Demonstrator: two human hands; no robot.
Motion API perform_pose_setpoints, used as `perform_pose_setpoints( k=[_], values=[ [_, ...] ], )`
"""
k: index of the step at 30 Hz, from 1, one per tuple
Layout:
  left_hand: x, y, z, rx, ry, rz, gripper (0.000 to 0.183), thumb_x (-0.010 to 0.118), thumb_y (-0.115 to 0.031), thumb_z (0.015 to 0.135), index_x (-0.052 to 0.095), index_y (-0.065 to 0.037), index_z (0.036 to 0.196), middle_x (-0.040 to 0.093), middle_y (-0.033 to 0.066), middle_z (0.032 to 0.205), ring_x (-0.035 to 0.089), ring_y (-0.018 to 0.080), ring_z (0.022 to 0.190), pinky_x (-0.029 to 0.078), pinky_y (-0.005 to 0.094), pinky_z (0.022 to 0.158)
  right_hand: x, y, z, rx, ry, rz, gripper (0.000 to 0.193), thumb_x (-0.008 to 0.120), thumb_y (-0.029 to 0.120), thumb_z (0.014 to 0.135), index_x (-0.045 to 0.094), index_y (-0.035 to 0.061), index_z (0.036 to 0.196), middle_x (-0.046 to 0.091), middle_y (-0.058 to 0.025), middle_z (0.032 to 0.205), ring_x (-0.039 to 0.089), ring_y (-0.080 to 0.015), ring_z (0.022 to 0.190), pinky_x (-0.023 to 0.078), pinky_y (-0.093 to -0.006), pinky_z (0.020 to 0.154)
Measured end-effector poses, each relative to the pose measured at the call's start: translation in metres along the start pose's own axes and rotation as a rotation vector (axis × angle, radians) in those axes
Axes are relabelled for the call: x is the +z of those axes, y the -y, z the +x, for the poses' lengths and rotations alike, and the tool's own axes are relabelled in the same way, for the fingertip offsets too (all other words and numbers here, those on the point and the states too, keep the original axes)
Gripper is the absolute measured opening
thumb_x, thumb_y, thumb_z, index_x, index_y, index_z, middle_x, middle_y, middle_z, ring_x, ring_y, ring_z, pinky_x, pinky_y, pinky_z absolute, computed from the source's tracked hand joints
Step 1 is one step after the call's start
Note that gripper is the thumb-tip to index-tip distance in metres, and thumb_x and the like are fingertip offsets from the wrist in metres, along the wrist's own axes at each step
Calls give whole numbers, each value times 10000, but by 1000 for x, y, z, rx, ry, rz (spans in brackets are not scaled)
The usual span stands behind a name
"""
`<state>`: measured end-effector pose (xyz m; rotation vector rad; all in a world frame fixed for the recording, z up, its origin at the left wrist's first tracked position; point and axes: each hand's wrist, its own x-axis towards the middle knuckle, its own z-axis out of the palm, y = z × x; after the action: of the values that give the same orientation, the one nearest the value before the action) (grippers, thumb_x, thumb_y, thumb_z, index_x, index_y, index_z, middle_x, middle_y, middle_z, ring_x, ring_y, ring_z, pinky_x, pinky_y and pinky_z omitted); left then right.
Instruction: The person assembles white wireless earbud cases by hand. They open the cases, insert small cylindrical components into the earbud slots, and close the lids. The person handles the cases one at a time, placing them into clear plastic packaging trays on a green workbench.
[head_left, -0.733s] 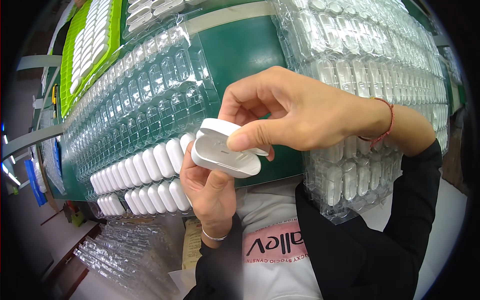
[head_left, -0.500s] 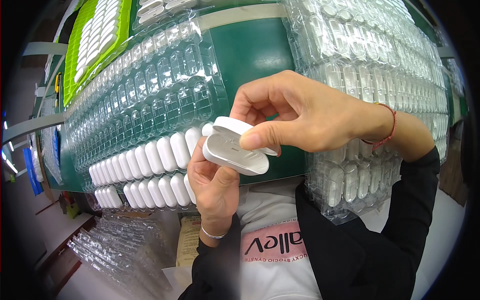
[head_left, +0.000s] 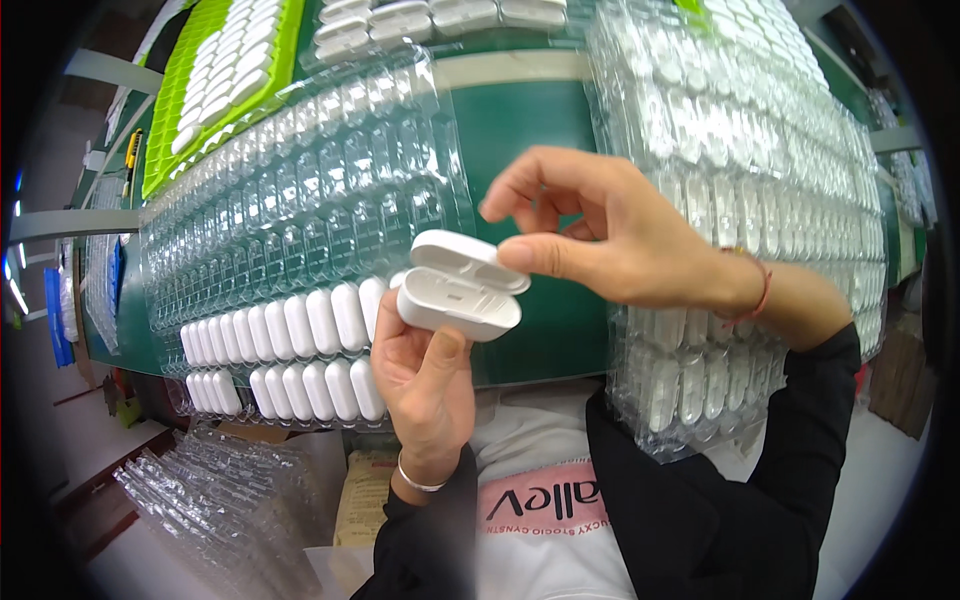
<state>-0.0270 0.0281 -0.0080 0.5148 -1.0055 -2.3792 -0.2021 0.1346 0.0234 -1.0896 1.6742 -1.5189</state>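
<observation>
A white earbud charging case [head_left: 440, 307] with its lid raised is pinched between the thumb and fingers of my left hand [head_left: 430, 395]. The hollow inside of the case faces up, with a small slot at its middle. To its right, my right hand [head_left: 640, 235] has its fingers apart and holds nothing. Its thumb tip is at the right edge of the raised lid, seemingly touching it. Left of my left hand, rows of closed white cases [head_left: 298, 325] sit in a clear plastic tray [head_left: 300, 215], whose farther pockets hold none.
On the right stands a stack of clear trays [head_left: 760, 215] with several pale cases inside. A green tray [head_left: 165, 150] of white pieces lies far left, and open white cases [head_left: 400, 22] line the back. Clear trays [head_left: 215, 490] are stacked below the green table's [head_left: 525, 130] edge.
My right fingers have come away from the case and spread, leaving the thumb by the lid. The lid stands wider, and the view has shifted slightly.
</observation>
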Motion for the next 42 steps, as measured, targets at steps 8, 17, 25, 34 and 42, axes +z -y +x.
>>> perform_pose_setpoints(
  k=[8, 17, 25, 34, 42],
  values=[
    [-2, -19, 4, 159, -21, 77, 401, 689, -33, 871, 469, 13, 1203, 592, 82, 1109, 583, 167, 1058, 489, 328, 915, 18, 27, -12, -87, 180, -109, 227, 696, 74, 845, 674, 50, 1070, 678, -135, 756, 670, -241, 622, 486, -321, 546],
    [-10, -43, 16, 238, -106, 324, 283, 525, -147, 992, 475, 30, 1207, 599, 122, 1055, 607, 186, 916, 514, 327, 797, -6, 47, 70, -96, 158, -329, 133, 655, 0, 832, 704, 21, 953, 692, -114, 729, 654, -168, 546, 505, -278, 515],
    [-52, -57, 2, 399, -158, 508, 176, 494, -154, 1005, 528, 13, 1047, 583, 98, 704, 524, 133, 577, 424, 246, 541, -117, -21, 294, -283, -268, -989, 202, 602, 139, 840, 739, 87, 979, 711, -167, 860, 696, -295, 762, 545, -375, 731],
    [-60, -64, 9, 336, -201, 565, 116, 523, -88, 982, 547, 13, 1034, 603, 90, 685, 541, 111, 580, 434, 219, 528, -117, -99, 392, -198, -337, -1304, 189, 631, 157, 828, 750, 220, 960, 709, -107, 945, 677, -323, 891, 543, -421, 761],
    [-81, -82, 0, 384, -238, 660, 110, 556, 37, 928, 593, 47, 1031, 657, 124, 810, 599, 129, 688, 473, 230, 610, -129, -84, 384, -230, -104, -1388, 190, 603, 159, 823, 731, 135, 961, 703, -124, 989, 667, -331, 915, 528, -437, 780]
  ],
)
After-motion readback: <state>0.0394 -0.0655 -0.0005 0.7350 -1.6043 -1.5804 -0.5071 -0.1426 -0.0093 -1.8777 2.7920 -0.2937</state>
